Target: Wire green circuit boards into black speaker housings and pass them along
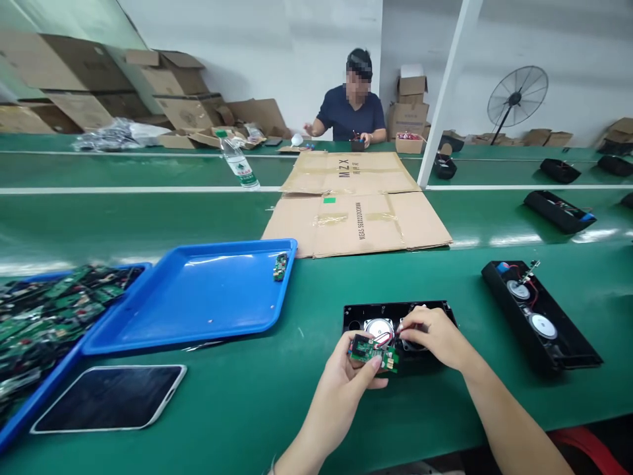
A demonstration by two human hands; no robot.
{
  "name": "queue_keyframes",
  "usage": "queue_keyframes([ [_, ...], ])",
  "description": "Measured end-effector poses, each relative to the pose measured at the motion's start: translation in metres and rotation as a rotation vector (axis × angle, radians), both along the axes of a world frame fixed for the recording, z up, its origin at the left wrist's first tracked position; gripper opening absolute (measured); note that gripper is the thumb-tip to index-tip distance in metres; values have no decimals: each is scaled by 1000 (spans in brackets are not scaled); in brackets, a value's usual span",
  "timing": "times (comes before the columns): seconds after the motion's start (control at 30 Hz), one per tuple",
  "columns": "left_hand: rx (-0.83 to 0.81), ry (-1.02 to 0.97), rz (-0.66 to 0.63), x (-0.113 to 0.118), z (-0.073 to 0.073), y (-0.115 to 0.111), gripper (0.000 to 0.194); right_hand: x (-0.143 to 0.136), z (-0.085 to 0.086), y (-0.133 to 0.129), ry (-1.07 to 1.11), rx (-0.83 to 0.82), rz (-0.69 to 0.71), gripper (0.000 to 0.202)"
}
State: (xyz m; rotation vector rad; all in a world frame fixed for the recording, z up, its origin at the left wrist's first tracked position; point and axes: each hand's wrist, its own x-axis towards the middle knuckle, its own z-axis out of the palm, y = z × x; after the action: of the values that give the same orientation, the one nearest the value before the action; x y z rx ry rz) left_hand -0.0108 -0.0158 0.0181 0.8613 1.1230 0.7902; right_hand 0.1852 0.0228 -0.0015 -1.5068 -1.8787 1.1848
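My left hand [353,369] holds a green circuit board [373,353] between thumb and fingers, in front of an open black speaker housing [363,309]. Inside the housing a round silver speaker [380,328] shows, and red and dark wires run near the board. My right hand [432,333] reaches over the housing's right part, its thumb and fingertips pinched together beside the wires; what they grip is too small to make out. The hand covers much of the housing's right side.
A blue tray [217,290] with one small board [280,267] lies left, beside a tray of many boards [59,310] and a tablet [111,398]. Another speaker housing [558,336] sits right. Flattened cardboard [346,221], a bottle [240,161] and a seated person [353,109] are beyond.
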Motion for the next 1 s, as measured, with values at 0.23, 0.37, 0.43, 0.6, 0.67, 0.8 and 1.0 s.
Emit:
queue_keyframes([
  [0.23,190,298,-19,19,-18,11,35,6,-6,-2,16,102,-139,26],
  [0.37,217,303,-17,25,-17,21,36,4,-8,-6,-59,178,-86,25],
  [0.43,223,287,-14,25,-16,24,37,3,-10,-8,-114,248,-48,26],
  [0.6,242,292,-10,24,-19,27,39,2,-22,-8,-228,521,-170,25],
  [0.67,258,323,-15,23,-23,26,40,2,-23,-8,-264,550,-205,28],
  [0.8,295,378,-42,22,-29,25,45,-2,-18,-11,-300,461,9,31],
  [1.0,304,333,-54,24,-27,24,43,-11,-15,-18,-412,518,88,28],
])
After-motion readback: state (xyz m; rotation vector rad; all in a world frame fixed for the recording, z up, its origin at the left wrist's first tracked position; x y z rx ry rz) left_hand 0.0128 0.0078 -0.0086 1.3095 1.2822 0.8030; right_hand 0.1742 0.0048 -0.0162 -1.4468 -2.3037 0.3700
